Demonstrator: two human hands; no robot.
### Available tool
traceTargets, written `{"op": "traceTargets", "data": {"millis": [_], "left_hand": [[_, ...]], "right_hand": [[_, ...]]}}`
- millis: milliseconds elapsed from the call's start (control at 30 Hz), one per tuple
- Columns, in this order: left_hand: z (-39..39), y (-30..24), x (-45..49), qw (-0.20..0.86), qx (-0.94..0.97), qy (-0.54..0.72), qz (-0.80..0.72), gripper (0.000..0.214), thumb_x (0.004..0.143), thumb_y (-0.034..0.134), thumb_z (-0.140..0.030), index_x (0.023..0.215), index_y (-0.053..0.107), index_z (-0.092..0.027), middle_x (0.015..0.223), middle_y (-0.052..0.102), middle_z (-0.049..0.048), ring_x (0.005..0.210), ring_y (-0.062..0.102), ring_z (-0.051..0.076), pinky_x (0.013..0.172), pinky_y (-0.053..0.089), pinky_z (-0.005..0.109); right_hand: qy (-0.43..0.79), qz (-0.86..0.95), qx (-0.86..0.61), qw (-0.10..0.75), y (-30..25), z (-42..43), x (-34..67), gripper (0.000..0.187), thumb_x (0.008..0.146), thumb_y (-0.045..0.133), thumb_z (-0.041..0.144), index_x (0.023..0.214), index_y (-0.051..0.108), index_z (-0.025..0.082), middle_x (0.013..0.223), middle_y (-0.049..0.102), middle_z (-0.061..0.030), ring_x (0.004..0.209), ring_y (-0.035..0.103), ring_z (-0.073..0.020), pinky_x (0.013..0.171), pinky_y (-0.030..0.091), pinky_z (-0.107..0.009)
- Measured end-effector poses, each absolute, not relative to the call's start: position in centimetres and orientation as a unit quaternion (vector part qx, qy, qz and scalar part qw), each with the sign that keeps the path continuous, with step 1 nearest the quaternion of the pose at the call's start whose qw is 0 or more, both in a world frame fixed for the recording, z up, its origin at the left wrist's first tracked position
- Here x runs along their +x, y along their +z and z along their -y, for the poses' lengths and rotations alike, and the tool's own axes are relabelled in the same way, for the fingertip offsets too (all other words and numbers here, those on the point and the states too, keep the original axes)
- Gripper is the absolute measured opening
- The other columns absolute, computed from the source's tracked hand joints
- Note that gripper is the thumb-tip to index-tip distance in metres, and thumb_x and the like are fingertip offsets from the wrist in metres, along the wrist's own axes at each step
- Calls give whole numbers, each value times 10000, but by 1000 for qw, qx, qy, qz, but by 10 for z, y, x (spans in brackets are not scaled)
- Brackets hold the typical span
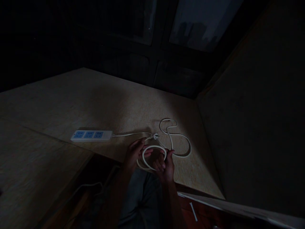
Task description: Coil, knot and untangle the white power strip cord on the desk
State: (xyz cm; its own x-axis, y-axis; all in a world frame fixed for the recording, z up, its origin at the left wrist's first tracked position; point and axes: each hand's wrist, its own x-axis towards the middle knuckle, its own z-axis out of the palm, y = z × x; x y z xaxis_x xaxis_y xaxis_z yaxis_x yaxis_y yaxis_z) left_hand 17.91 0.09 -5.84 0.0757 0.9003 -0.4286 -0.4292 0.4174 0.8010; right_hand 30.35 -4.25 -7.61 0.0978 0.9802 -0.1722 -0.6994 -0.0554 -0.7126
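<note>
A white power strip with three blue socket panels lies on the tan surface. Its off-white power cord runs right towards the plug, whose metal pins show just beyond my hands. My right hand is closed around the cord, and a round loop of it stands up between both hands. My left hand holds the cord near the plug between thumb and fingers; the exact grip is partly lost in the dark. More cord lies in loose curves on the surface to the right.
The stone-like countertop has a seam on the left and an open corner in front of my lap. A dark wall rises on the right, with dark window frames behind. Below right, a thin white stick lies on a reddish surface.
</note>
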Motion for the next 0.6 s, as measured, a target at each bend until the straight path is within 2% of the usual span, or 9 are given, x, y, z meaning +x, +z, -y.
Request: {"op": "traceTargets", "data": {"millis": [133,200,300,433,500,600], "left_hand": [[4,-56,188,711,289,457,-450,670,720,665,-664,1082,670,-101,627,676,55,524,641,172,528,517,277],[8,-54,190,707,326,451,-437,719,713,629,-716,1091,674,-105,527,589,-4,390,504,109,413,394,224],[12,-50,188,678,372,453,-444,678,697,677,-675,1076,681,-113,444,416,-83,346,314,46,378,209,185],[10,-48,182,643,389,451,-482,592,702,678,-640,951,678,-102,423,371,-92,359,260,41,381,151,187],[7,-49,179,627,403,444,-497,562,722,649,-639,922,662,-114,404,372,-94,340,246,46,367,139,192],[4,-46,179,611,448,419,-500,515,759,598,-642,865,637,-140,382,374,-93,313,264,56,349,153,192]], "right_hand": [[621,210,-354,667,-79,41,300,533,798,575,730,776,609,198,402,276,125,327,132,-45,351,150,-187],[614,210,-356,672,-81,42,300,535,792,588,724,790,621,190,414,315,116,342,205,-49,375,216,-187],[611,223,-384,655,-86,43,304,550,797,584,719,804,634,172,468,447,70,422,402,-81,439,339,-204],[579,226,-438,649,-92,46,315,410,760,748,531,960,633,192,781,670,3,650,605,-116,631,485,-244],[535,237,-457,670,-92,48,324,442,731,799,415,1083,610,226,971,697,-17,829,654,-146,756,514,-284],[484,263,-484,679,-89,52,339,552,734,794,347,1222,551,258,1165,674,-48,1040,648,-189,894,504,-357]]}}
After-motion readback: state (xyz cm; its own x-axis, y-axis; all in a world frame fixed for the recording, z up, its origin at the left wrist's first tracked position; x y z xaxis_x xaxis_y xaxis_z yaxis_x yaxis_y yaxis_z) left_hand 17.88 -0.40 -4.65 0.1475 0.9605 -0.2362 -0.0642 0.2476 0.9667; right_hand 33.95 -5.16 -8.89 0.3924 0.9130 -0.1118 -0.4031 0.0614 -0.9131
